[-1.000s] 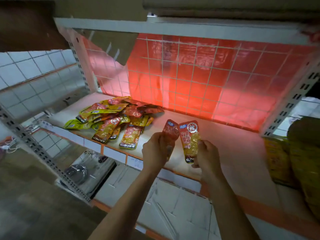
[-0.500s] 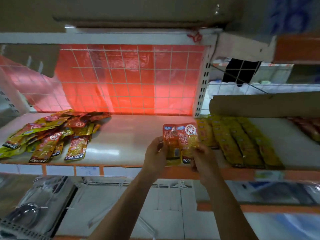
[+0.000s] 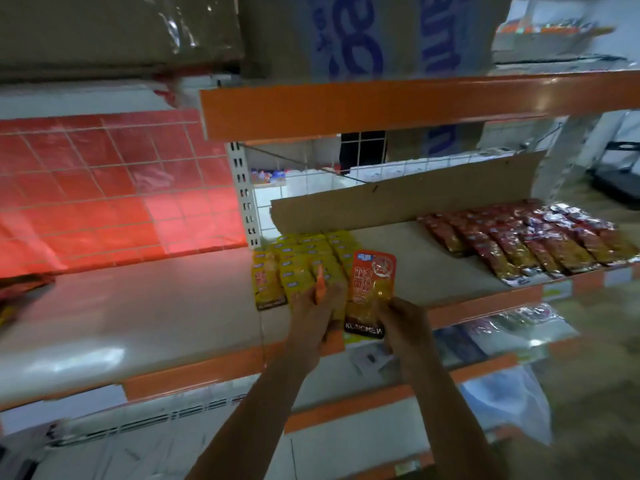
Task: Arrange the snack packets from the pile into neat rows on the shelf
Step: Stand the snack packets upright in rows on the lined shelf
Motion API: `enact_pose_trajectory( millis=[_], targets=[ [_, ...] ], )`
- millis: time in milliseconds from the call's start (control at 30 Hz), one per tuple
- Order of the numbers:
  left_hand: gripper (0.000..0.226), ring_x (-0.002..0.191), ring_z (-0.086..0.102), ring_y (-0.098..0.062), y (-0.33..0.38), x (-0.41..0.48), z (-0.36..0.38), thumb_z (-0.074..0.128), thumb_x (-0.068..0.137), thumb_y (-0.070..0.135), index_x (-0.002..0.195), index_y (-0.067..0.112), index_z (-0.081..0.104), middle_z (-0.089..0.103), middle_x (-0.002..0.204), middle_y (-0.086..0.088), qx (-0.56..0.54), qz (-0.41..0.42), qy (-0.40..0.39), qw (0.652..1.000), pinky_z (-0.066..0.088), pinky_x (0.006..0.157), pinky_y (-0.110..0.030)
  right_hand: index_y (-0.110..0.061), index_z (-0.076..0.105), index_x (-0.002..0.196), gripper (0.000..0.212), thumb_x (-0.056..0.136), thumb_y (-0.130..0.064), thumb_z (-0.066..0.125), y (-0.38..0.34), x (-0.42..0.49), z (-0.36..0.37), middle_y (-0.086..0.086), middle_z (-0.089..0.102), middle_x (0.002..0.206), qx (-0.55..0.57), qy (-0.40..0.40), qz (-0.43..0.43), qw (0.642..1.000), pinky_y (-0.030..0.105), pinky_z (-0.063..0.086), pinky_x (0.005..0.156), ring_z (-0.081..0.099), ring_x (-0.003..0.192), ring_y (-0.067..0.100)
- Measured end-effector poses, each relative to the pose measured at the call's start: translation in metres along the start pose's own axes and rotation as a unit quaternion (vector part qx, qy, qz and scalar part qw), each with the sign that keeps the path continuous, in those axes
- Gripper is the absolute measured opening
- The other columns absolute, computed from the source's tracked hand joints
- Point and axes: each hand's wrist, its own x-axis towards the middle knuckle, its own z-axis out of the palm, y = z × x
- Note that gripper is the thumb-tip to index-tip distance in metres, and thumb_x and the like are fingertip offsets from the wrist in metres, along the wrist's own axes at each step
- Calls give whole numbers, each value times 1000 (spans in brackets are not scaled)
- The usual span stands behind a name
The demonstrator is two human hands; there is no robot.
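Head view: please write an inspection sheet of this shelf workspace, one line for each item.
Surface: beige shelf with an orange front edge.
Job's things: orange packet held upright; second packet seen edge-on; yellow packets in rows behind both; red packets in rows to the right; pile, only its blurred edge at far left.
Clutter: cardboard strip standing behind the rows.
Hands: left hand grips the second packet; right hand pinches the orange packet's lower end.
Cables: nothing seen.
Surroundings: red mesh panel at the back left; cardboard boxes on the shelf above; bagged goods on the shelf below, blurred.
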Motion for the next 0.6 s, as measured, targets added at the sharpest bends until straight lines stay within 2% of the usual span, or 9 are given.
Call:
enact_pose_trajectory(
  millis=[67, 133, 200, 267, 367, 433, 500, 600],
  targets=[
    [24, 39, 38, -4, -8, 8, 36, 59, 93, 26, 71, 20, 50, 42, 46, 12, -11, -27, -37, 999, 31, 39, -18, -16, 58, 62, 25, 86, -16, 63, 1, 15, -34, -3, 49, 49, -16, 8, -2, 1000, 22, 32, 42, 42, 40, 7],
    [25, 45, 40, -9, -14, 16, 73, 53, 95, 30, 72, 20, 49, 46, 53, 6, 9, -72, -24, 997, 30, 44, -22, -18, 62, 68, 17, 85, -15, 63, 6, 28, -67, -1, 58, 60, -18, 21, 0, 1000, 26, 37, 53, 51, 54, 13],
    [19, 62, 56, -15, -20, 21, 103, 53, 95, 30, 83, 18, 60, 62, 71, 0, 0, -78, 5, 997, 43, 55, -27, -19, 62, 75, 12, 87, -18, 63, 12, 41, -97, 4, 62, 71, -17, 17, 3, 1000, 33, 41, 63, 56, 66, 20],
    [18, 73, 64, -17, -24, 25, 128, 53, 95, 31, 94, 17, 64, 67, 84, -2, -30, -71, -3, 997, 52, 67, -32, -22, 60, 76, 12, 88, -21, 62, 20, 53, -121, 3, 64, 76, -25, 14, 10, 1000, 38, 45, 69, 60, 73, 23],
    [21, 72, 68, -17, -33, 32, 152, 56, 93, 36, 91, 18, 66, 70, 78, 0, 9, -69, -15, 997, 56, 74, -37, -21, 61, 77, 11, 88, -23, 61, 33, 68, -147, 2, 64, 74, -26, 21, 16, 999, 34, 43, 64, 58, 68, 21],
    [23, 78, 70, -25, -39, 38, 163, 58, 92, 37, 86, 16, 66, 72, 83, -9, 63, -48, -6, 997, 57, 75, -39, -19, 63, 79, 10, 87, -24, 62, 41, 78, -160, 4, 64, 73, -17, 30, 22, 999, 30, 37, 60, 54, 63, 20],
    [23, 86, 68, -31, -46, 45, 172, 60, 91, 35, 86, 14, 66, 70, 92, -18, 111, -16, -1, 994, 54, 79, -42, -18, 63, 75, 13, 87, -23, 62, 47, 87, -170, 5, 64, 69, -4, 38, 28, 999, 33, 38, 61, 55, 62, 23],
    [11, 82, 68, -17, -53, 61, 183, 64, 89, 33, 86, 23, 65, 71, 89, -3, 161, 11, 0, 987, 54, 70, -29, -16, 64, 78, 12, 88, -22, 62, 51, 100, -182, 10, 67, 76, 8, 47, 32, 998, 42, 46, 68, 62, 73, 30]
  ],
)
